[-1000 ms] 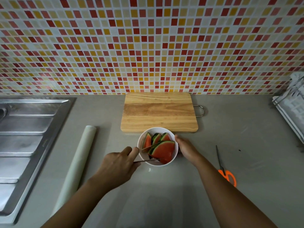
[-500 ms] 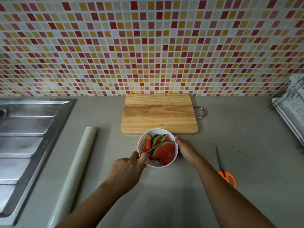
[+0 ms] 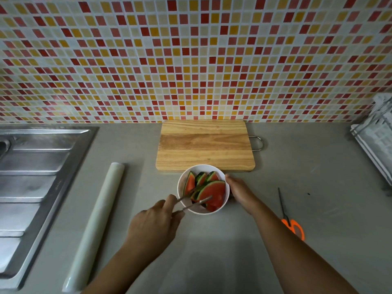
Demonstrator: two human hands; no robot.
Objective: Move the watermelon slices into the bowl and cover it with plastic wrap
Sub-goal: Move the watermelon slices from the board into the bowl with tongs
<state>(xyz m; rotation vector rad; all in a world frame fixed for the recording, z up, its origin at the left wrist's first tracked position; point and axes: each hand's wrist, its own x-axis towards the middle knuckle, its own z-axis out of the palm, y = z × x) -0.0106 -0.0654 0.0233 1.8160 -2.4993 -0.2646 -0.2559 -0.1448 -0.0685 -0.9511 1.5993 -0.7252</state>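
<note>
Watermelon slices point(image 3: 213, 192) are in the white bowl point(image 3: 201, 165), red wedges standing on edge with their green rinds up, packed side by side. The bowl sits on the grey counter point(image 3: 297, 166), just in front of the wooden cutting board point(image 3: 205, 145), and that board shows no fruit left on it. By my reading the moving is all but done.

The left hand point(image 3: 152, 221) has its fingers curled round a pair of metal tongs point(image 3: 197, 202), the tips reaching in over the near rim and touching the big front slice. It looks like a last nudge to settle the slices low, so that a sheet of wrap could lie flat over the top. The right hand point(image 3: 239, 192) is cupped against the bowl's right wall, thumb up by the rim, gripping it so it cannot slide while the tongs push. Its other fingers are hidden behind the bowl.

Off to the left lies the roll of plastic wrap point(image 3: 97, 225), lengthwise beside the steel sink point(image 3: 31, 177), untouched and within the left hand's reach. To the right, a pair of orange-handled scissors point(image 3: 291, 221) lies well apart from the bowl, presumably for cutting the sheet. A white rack point(image 3: 375, 141) stands at the far right edge.

As for writing: none to read on the roll. There is a small stamp on the sink's rim, but it is far too small to make out.
</note>
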